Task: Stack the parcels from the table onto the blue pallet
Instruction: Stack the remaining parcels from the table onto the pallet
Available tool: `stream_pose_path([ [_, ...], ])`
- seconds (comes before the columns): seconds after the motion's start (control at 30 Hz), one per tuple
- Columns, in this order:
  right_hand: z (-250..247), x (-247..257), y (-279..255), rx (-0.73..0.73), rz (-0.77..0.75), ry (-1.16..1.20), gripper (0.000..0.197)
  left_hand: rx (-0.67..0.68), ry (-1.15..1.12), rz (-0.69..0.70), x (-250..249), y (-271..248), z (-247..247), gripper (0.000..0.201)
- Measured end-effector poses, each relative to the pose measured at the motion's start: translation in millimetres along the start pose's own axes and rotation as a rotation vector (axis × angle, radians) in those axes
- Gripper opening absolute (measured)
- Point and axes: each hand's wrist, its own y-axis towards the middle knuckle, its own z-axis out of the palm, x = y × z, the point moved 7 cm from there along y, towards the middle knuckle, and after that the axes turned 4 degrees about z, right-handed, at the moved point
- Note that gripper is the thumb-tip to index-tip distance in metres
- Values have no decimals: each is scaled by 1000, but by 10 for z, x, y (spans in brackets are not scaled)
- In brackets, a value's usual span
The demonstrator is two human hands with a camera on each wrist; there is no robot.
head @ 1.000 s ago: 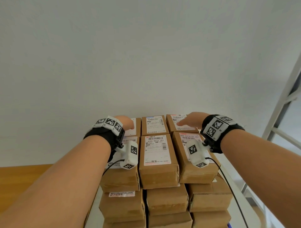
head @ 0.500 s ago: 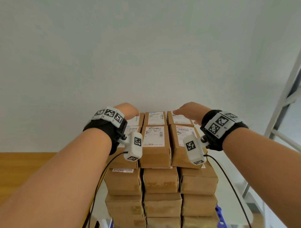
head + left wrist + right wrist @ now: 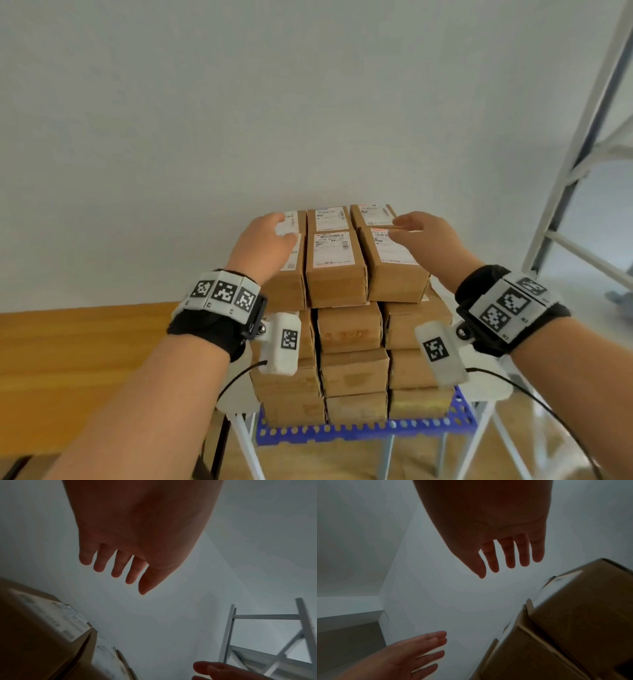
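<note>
Several brown cardboard parcels (image 3: 337,263) with white labels stand stacked in layers on the blue pallet (image 3: 359,432). My left hand (image 3: 265,243) hovers over the top left parcels with straight fingers (image 3: 116,566) and holds nothing. My right hand (image 3: 419,233) hovers over the top right parcels, its fingers (image 3: 510,555) also straight and spread. Both wrist views show the palms lifted clear above the parcel tops (image 3: 42,622) (image 3: 573,615), with each opposite hand low in the frame.
The pallet sits on a white metal stand (image 3: 246,442). A wooden floor (image 3: 85,359) lies to the left, a white wall (image 3: 274,102) behind, and a grey metal rack frame (image 3: 582,171) stands at the right.
Both hands have lifted off the top parcels and drawn back toward me. The view has pulled away, so more of the stack and the blue pallet now show.
</note>
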Motion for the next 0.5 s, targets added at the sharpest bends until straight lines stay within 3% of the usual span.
stream_pose_path([
  [0.1,67,-169,-298,-26,15,26,31,-107,-59,6,172,-340,-14,50],
  [0.23,179,-455,-606,-47,92,48,29,-191,-143,-117,560,-665,48,55],
  [0.5,429,-903,-928,-97,214,120,34,-136,-294,-360,1147,-1011,541,74],
])
